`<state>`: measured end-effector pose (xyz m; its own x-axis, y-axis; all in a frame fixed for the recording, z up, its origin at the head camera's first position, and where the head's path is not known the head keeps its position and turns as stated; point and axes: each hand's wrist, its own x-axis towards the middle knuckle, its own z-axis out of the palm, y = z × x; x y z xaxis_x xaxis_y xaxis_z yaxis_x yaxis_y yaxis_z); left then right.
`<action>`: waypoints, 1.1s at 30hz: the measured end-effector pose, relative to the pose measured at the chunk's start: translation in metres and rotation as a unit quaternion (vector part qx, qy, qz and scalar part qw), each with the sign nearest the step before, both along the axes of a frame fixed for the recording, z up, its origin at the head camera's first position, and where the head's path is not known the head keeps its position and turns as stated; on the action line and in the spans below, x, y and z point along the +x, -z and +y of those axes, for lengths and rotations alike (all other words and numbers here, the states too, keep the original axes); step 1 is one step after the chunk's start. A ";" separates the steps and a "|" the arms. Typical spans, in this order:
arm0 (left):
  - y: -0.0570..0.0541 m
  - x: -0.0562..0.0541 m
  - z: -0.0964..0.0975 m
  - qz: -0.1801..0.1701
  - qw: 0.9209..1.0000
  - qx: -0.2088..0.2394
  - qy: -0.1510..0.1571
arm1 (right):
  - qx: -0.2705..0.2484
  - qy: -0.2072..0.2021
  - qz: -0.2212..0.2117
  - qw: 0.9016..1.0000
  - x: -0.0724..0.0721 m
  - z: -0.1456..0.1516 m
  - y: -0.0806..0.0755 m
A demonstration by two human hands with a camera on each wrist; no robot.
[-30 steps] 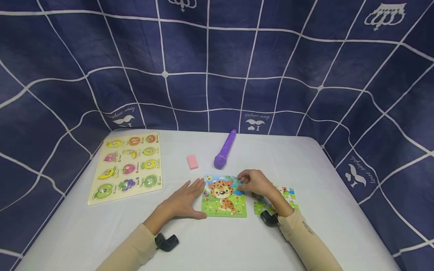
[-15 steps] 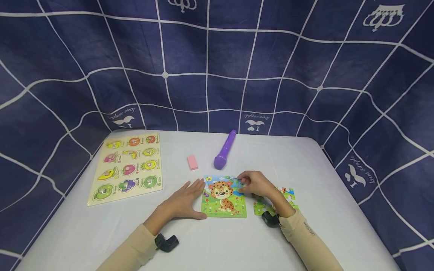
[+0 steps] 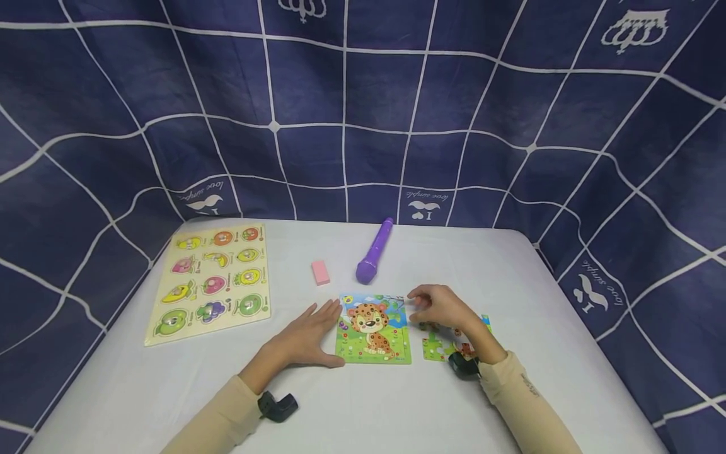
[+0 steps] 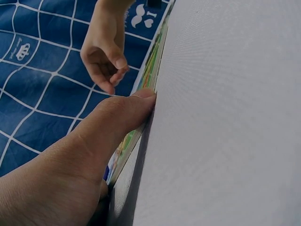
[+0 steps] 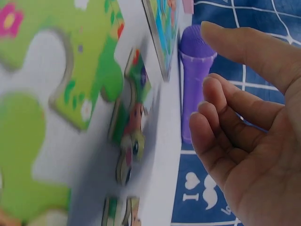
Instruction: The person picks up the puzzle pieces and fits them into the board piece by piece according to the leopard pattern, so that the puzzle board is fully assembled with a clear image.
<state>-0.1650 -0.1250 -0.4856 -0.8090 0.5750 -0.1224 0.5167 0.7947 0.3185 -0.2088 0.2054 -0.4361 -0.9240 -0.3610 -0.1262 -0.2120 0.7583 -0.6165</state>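
Fingers splayed, my left hand [image 3: 306, 336] touches the square green-and-blue leopard puzzle [image 3: 372, 329] on the white table [image 3: 374, 407]; my right hand [image 3: 441, 308] is empty, fingers apart beside it. I'd brace lightly, no skidding.

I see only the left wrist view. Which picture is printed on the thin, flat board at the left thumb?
Observer: The square, green-and-blue picture board shows a sitting, orange, spotted cub.
Operator: Thank you. Does the bare right hand hold anything?
Observer: No, the right wrist view shows it holding nothing.
Operator: Are there loose pieces?
Observer: Yes, flat, green jigsaw pieces lie on the white tabletop, right of the board.
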 end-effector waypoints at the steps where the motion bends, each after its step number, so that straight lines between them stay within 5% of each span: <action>1: 0.000 0.000 0.000 0.000 1.000 0.000 0.001 | 0.001 -0.001 0.000 1.000 0.001 0.002 0.000; 33: 0.001 0.001 0.000 0.002 1.000 -0.004 -0.001 | 0.001 0.005 -0.022 1.000 0.012 0.048 0.006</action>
<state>-0.1643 -0.1255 -0.4869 -0.8105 0.5725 -0.1236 0.5165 0.7982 0.3099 -0.1966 0.2535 -0.4421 -0.9210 -0.3517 -0.1675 -0.1773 0.7612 -0.6238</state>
